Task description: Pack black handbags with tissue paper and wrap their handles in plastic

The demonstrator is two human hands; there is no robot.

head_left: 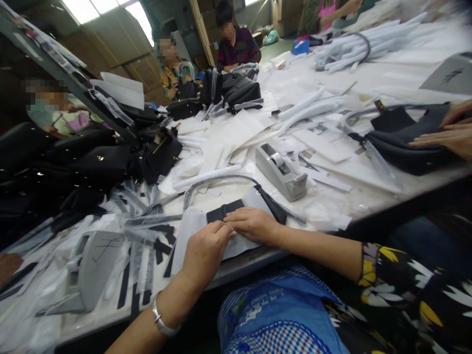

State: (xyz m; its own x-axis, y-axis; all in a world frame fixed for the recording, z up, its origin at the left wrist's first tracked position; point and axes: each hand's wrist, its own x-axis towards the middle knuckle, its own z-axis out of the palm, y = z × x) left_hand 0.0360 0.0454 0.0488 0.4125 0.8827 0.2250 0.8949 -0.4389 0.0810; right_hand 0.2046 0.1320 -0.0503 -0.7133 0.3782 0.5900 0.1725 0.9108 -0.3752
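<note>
My left hand and my right hand meet at the table's near edge, fingers curled and pinching at a small black leather piece. The piece lies on a sheet of white wrapping paper. A black strap with a plastic-wrapped loop runs off from it to the upper right. What the fingertips grip is partly hidden under both hands. A silver bracelet sits on my left wrist.
A grey tape dispenser stands just beyond my hands. Black strips and plastic sleeves litter the left. Black handbags pile at the left and far middle. Another person's hand rests on a black bag at right. Several people sit at the far side.
</note>
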